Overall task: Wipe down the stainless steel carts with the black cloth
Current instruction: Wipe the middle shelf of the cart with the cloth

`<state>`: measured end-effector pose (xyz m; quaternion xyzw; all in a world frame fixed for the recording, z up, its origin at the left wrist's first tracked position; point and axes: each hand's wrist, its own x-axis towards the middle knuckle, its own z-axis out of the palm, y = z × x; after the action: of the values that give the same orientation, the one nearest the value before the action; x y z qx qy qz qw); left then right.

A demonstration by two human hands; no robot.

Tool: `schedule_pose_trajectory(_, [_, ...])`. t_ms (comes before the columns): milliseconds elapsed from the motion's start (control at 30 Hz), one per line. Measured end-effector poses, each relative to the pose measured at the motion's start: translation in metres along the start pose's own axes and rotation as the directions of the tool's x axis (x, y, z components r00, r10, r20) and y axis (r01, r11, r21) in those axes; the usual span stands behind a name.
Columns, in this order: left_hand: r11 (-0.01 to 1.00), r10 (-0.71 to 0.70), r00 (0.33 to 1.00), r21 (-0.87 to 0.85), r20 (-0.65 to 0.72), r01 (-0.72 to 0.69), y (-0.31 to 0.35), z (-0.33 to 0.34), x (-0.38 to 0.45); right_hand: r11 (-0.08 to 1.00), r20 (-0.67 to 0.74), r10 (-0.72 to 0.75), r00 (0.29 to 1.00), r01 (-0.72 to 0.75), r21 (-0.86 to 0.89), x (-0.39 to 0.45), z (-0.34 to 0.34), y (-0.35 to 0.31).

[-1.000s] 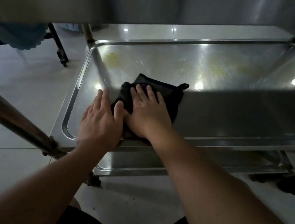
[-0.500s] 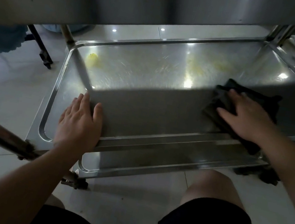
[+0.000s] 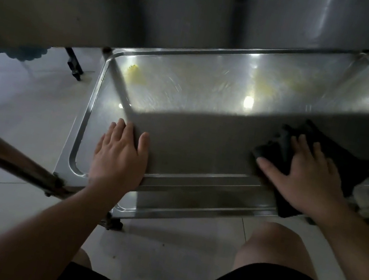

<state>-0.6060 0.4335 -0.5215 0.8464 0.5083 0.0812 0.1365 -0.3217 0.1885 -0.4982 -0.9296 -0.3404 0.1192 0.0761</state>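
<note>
The stainless steel cart's lower shelf (image 3: 201, 152) fills the middle of the head view, with yellowish smears at its back. The black cloth (image 3: 338, 157) lies on the shelf's right front part. My right hand (image 3: 305, 178) presses flat on the cloth with fingers spread. My left hand (image 3: 120, 153) rests flat on the shelf near its front left corner, fingers straight, holding nothing. The cart's upper shelf (image 3: 175, 19) hangs over the top of the view.
A steel handle bar (image 3: 3, 152) crosses the lower left. Another lower shelf rim (image 3: 190, 212) shows beneath the front edge. A caster (image 3: 114, 223) stands on the white tiled floor. My knees in black shorts are below.
My right hand has kept sliding the cloth along the shelf's right side, a little nearer the front edge. My left hand stays planted at the front left.
</note>
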Motion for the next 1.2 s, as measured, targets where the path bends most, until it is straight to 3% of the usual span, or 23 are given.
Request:
schedule_pose_trajectory(133, [1.000,-0.013,0.997,0.026,0.079,0.011,0.003,-0.006,-0.003,0.936,0.093,-0.323,0.942,0.333,-0.114,-0.034,0.028,-0.057])
schedule_pose_trajectory(267, [0.992,-0.021,0.973,0.123,0.231,-0.008,0.013,-0.025,-0.001,0.882,0.128,-0.447,0.885,0.461,-0.103,-0.032,0.034,-0.074])
schedule_pose_trajectory(367, [0.979,0.001,0.942,0.192,0.335,-0.069,0.020,-0.056,-0.005,0.864,0.224,-0.462,0.858,0.492,-0.105,-0.034,0.027,-0.076])
schedule_pose_trajectory(467, [0.983,0.059,0.920,0.137,0.387,-0.121,0.029,-0.092,-0.028,0.867,0.334,-0.447,0.830,0.494,-0.069,-0.044,0.011,-0.083])
schedule_pose_trajectory(600, [0.980,0.042,0.862,0.147,0.506,-0.134,0.037,-0.144,-0.069,0.947,0.528,-0.304,0.793,0.314,0.074,-0.066,-0.039,-0.118])
schedule_pose_trajectory(833, [0.985,-0.099,0.754,0.174,0.649,-0.020,0.034,-0.268,-0.131,0.907,0.789,-0.164,0.593,0.404,-0.115,-0.137,-0.162,-0.196])
schedule_pose_trajectory(1033, [0.981,-0.184,0.751,0.171,0.634,0.096,0.014,-0.393,-0.174,0.849,0.853,-0.161,0.497,0.511,-0.137,-0.204,-0.257,-0.289])
schedule_pose_trajectory(1200, [0.961,-0.274,0.774,0.147,0.570,0.233,-0.020,-0.481,-0.197,0.786,0.804,-0.322,0.500,0.615,-0.068,-0.244,-0.322,-0.371])
